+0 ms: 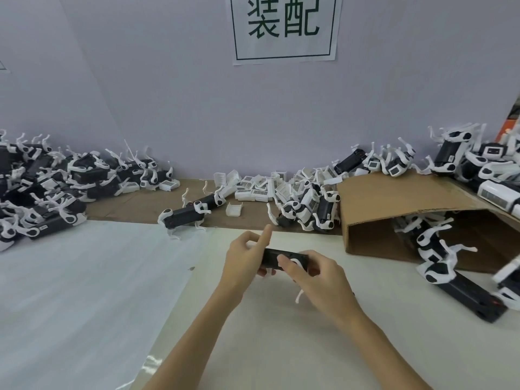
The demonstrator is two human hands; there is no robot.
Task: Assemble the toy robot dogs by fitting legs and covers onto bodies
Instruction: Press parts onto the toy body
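I hold a black toy dog body (274,256) above the middle of the table with both hands. My left hand (243,264) grips its left end, the index finger sticking up. My right hand (315,280) grips its right end, the thumb pressing a white leg joint (295,263) on the side. A white leg (298,296) hangs below my right hand. White covers (261,188) lie in a heap at the back. A single cover (234,208) lies apart from them.
A dog with legs (188,213) stands behind my hands. Piles of dogs fill the back left (53,181) and the right (464,164). An open cardboard box (394,212) lies on its side at the right, dogs spilling from it (439,257). A white sheet (84,277) covers the table's left.
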